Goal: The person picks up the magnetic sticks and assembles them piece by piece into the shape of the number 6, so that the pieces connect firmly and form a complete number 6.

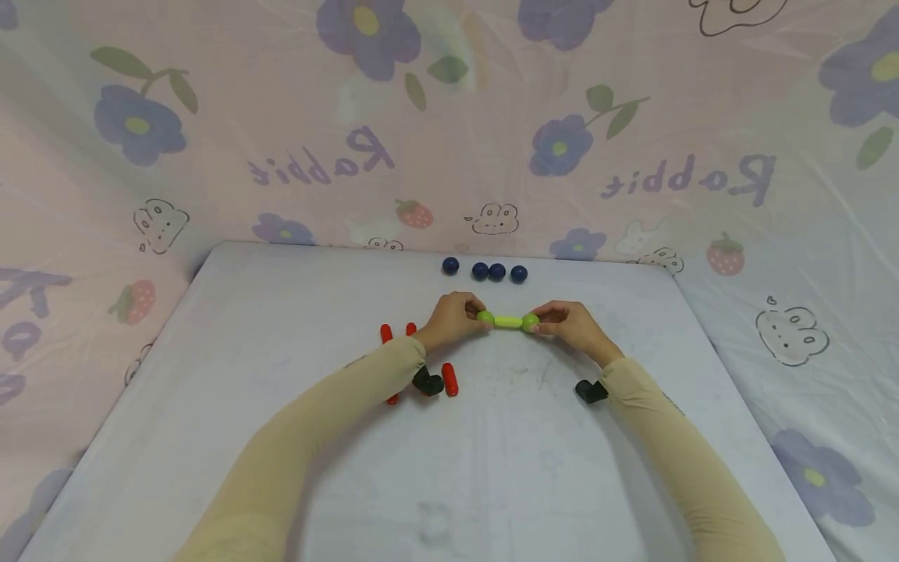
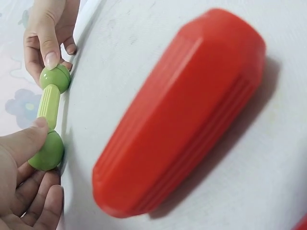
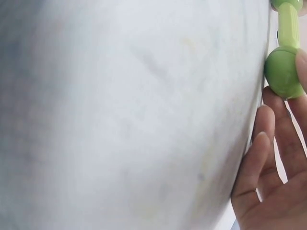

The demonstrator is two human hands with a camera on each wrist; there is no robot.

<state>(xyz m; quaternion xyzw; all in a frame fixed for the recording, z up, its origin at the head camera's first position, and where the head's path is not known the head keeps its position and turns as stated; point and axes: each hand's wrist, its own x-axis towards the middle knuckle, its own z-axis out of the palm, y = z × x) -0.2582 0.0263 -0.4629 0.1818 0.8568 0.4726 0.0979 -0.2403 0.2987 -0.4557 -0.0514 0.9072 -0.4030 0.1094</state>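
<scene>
Between the two hands is a yellow-green ribbed rod (image 1: 508,321) with a green ball at each end. My left hand (image 1: 453,318) pinches the left green ball (image 2: 47,152) between thumb and fingers. The right green ball (image 3: 283,72) is pinched by my right hand (image 1: 572,326), its other fingers loosely bent. In the left wrist view, ball, rod and ball form one straight piece, like a dumbbell. Whether the piece touches the table or hovers cannot be told.
Several dark blue balls (image 1: 497,272) lie in a row near the white table's (image 1: 548,468) back edge. A red rod (image 1: 450,379) and other red rods lie by the left forearm, partly hidden by it. Black wrist cameras (image 1: 591,391) sit under the wrists. A patterned cloth (image 1: 449,117) hangs behind.
</scene>
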